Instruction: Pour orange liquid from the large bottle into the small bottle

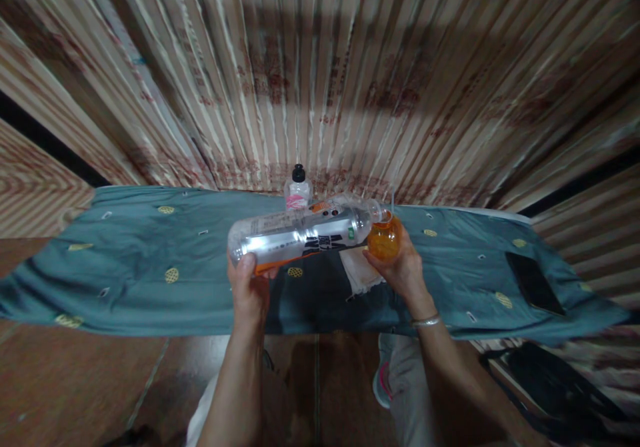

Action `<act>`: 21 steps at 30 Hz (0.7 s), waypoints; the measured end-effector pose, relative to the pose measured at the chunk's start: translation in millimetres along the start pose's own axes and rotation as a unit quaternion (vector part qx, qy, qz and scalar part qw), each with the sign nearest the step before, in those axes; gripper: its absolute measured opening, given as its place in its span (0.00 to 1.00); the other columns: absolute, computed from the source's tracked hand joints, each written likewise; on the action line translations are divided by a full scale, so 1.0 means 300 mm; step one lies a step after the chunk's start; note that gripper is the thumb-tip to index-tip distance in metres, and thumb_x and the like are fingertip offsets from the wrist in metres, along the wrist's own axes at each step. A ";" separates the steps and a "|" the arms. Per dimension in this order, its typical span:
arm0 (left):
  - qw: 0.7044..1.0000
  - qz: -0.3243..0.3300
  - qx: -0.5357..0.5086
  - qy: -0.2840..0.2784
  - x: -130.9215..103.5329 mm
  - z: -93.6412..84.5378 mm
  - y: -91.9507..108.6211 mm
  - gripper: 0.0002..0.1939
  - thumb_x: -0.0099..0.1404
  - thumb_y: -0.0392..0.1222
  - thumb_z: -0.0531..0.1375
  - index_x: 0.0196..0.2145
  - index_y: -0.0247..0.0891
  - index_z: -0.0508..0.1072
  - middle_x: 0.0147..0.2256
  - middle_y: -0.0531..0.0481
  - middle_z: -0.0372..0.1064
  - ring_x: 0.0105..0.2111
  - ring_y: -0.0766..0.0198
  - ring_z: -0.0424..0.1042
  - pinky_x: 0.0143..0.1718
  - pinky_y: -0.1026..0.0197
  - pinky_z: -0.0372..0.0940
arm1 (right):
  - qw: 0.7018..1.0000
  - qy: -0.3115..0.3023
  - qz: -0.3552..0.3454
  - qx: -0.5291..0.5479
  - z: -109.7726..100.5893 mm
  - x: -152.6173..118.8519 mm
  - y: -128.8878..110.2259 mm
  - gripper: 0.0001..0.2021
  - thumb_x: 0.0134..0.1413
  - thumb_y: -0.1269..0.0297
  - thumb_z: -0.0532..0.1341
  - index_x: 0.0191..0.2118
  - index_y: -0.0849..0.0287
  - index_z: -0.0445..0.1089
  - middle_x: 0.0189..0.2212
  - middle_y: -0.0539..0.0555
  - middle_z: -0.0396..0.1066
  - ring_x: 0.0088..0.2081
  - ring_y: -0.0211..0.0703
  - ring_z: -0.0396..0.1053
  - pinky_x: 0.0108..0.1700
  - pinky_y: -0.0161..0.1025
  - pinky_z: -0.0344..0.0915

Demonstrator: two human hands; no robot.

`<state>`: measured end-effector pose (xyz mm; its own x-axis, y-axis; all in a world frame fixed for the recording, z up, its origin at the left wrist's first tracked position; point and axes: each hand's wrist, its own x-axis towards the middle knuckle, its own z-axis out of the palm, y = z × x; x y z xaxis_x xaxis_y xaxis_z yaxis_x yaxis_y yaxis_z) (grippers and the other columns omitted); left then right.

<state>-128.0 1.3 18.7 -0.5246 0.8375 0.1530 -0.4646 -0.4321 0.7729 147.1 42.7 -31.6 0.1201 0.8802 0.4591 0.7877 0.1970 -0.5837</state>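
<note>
Left hand (249, 290): fingers mostly hidden by the large bottle (295, 237), whose small print (283, 243) is too blurred to read; fingers of the right hand (407, 272) largely behind the orange vessel (385, 241) — bottle-to-vessel contact cannot be told. Base of black-capped bottle (299, 195) occluded by the large bottle; cloth (361, 275) partly covered. Forearms (235, 380) cut off at bottom edge, curtain (320, 67) at top.

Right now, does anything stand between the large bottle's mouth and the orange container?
Nothing visible does: the large bottle in the left hand has its mouth at the top of the orange container in the right hand. The black-capped bottle stands behind, off that path.
</note>
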 end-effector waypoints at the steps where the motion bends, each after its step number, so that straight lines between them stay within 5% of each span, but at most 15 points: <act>1: 1.000 -0.001 -0.001 -0.001 0.000 0.000 0.000 0.30 0.49 0.57 0.72 0.47 0.40 0.77 0.23 0.55 0.66 0.18 0.69 0.60 0.17 0.68 0.53 | 1.000 0.000 0.001 0.001 0.000 0.000 0.000 0.47 0.45 0.49 0.71 0.68 0.63 0.56 0.61 0.70 0.67 0.61 0.67 0.68 0.62 0.58 0.67; 21: 1.000 -0.006 -0.004 0.002 -0.005 0.010 0.002 0.27 0.48 0.56 0.72 0.42 0.39 0.78 0.24 0.53 0.67 0.19 0.69 0.62 0.16 0.69 0.55 | 1.000 0.014 -0.005 -0.006 0.006 0.000 0.021 0.49 0.43 0.48 0.71 0.68 0.62 0.56 0.63 0.67 0.67 0.61 0.62 0.69 0.61 0.58 0.68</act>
<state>-125.3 0.8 20.7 -0.5214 0.8415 0.1413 -0.4773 -0.4248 0.7692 150.9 44.6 -36.4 0.1297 0.8657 0.4835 0.7956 0.2002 -0.5717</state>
